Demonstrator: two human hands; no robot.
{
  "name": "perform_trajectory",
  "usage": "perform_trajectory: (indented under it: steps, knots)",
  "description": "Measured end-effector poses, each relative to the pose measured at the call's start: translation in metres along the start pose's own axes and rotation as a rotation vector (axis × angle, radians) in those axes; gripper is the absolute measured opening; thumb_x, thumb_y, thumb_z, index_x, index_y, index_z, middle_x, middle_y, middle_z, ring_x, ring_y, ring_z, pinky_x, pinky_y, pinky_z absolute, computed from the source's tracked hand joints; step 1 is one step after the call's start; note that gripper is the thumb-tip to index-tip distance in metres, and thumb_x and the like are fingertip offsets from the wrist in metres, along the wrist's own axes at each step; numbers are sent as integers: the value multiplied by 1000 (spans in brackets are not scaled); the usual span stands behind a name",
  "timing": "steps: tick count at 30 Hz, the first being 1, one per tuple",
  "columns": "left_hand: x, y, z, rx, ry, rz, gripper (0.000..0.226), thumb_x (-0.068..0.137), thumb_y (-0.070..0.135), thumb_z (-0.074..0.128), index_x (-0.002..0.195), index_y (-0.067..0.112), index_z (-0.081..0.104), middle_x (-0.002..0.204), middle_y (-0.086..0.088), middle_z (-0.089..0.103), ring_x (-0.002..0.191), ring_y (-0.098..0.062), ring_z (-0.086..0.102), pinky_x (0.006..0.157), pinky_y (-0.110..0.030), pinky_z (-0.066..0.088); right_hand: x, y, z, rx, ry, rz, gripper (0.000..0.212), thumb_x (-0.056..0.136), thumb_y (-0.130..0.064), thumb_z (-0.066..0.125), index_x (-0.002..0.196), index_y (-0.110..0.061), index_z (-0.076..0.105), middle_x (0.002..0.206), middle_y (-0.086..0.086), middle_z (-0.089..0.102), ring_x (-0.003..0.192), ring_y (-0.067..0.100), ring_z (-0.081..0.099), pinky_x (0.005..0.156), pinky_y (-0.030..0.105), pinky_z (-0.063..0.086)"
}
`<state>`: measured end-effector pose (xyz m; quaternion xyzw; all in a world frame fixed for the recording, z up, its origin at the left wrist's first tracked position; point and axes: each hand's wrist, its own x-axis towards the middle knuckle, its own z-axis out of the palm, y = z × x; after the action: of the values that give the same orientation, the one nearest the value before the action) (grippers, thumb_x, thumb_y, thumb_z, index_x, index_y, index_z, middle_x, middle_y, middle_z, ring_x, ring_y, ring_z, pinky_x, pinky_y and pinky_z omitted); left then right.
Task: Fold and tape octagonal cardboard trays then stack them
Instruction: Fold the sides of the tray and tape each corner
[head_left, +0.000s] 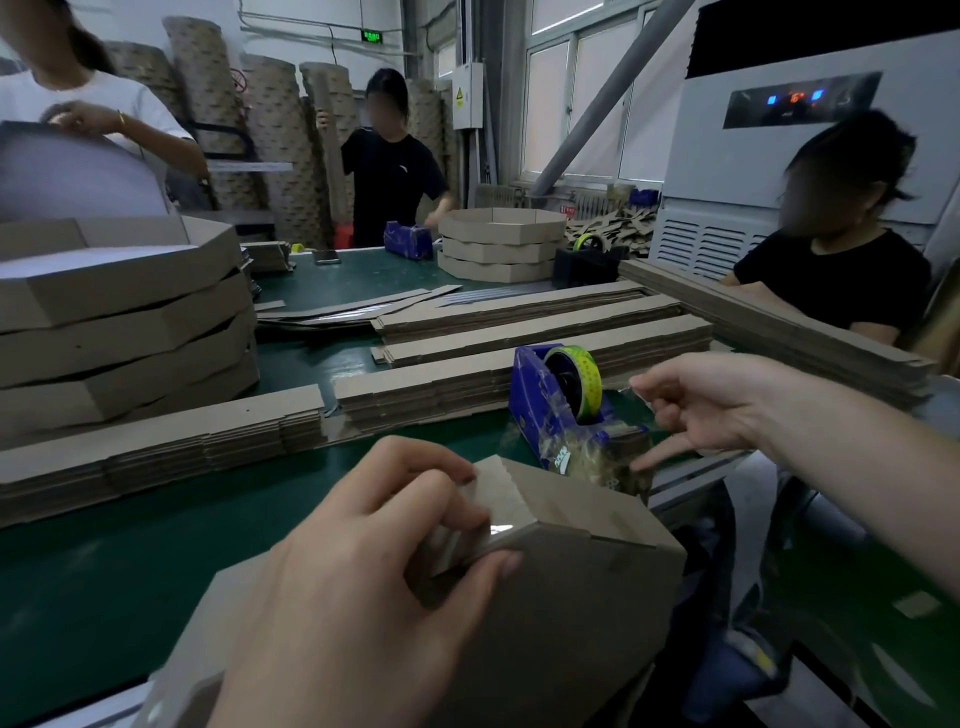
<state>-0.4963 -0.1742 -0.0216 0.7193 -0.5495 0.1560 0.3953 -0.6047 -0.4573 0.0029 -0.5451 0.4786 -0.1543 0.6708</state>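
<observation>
Taping step: our left hand clamps the cardboard tray joint, our right hand pinches clear tape at the tape dispenser; next we likely tear and apply.

The green table carries a leaning stack of folded trays at its left and a neater far stack of trays at the back. Between them lie flat cardboard strips in long low piles. A blue tape dispenser stands near the front right edge, and a second blue dispenser, a black dispenser and a phone sit farther back.
</observation>
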Motion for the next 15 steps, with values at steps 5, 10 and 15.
perform_trajectory:
  steps: [5, 10, 15]
  knots:
    - [1, 0, -1, 7, 6, 7, 26, 73, 58, 69, 67, 35, 57, 101, 28, 58, 76, 3, 58, 55, -5, 40, -6, 25, 2, 86, -16, -181, 23, 91, -7, 58, 113, 2, 55, 63, -3, 37, 47, 6, 39, 72, 65, 54]
    - [2, 2, -1, 26, 11, 15, 28, 70, 59, 70, 68, 35, 56, 101, 29, 58, 77, 4, 58, 52, -9, 42, -19, 58, 3, 160, -79, -406, 17, 91, -5, 56, 76, -4, 51, 54, 1, 34, 53, 15, 37, 79, 51, 59]
    - [1, 4, 0, -3, -3, 17, 27, 69, 61, 63, 68, 35, 57, 103, 28, 58, 77, 4, 58, 54, -13, 46, -22, 85, -1, 158, -83, -480, 29, 91, 0, 54, 62, -1, 55, 53, 9, 32, 51, 18, 35, 82, 33, 58]
